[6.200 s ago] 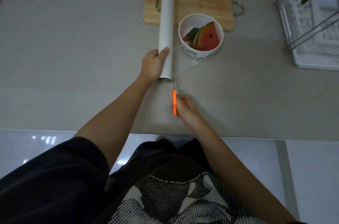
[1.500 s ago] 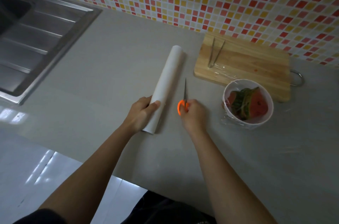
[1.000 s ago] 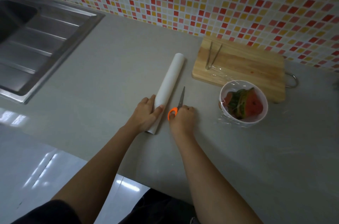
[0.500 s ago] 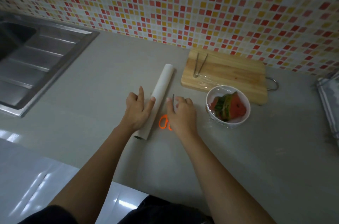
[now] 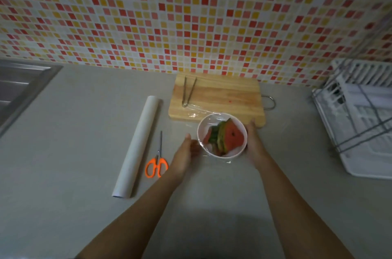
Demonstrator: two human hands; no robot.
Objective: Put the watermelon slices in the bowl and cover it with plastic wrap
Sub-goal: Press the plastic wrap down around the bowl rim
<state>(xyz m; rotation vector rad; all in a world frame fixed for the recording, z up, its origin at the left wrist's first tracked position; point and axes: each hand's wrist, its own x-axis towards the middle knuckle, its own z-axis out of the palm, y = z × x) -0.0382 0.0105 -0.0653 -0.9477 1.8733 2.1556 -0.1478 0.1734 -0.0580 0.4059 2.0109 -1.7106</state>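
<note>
Red watermelon slices (image 5: 231,137) fill the white round bowl (image 5: 204,130) under clear plastic wrap (image 5: 198,111). Left hand (image 5: 186,153) and right hand (image 5: 255,144) cup it; tucking likely remains.

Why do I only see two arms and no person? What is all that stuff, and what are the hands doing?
The camera sits on the person's head, looking down, so only their own arms show. The left hand and right hand rest against the sides of a round white bowl holding red-and-green watermelon slices, with clear plastic film over it. On the grey counter lie a long white roll of wrap, orange-handled scissors and a wooden cutting board with metal tongs on it. A white dish rack stands on the right, a steel sink on the left.
</note>
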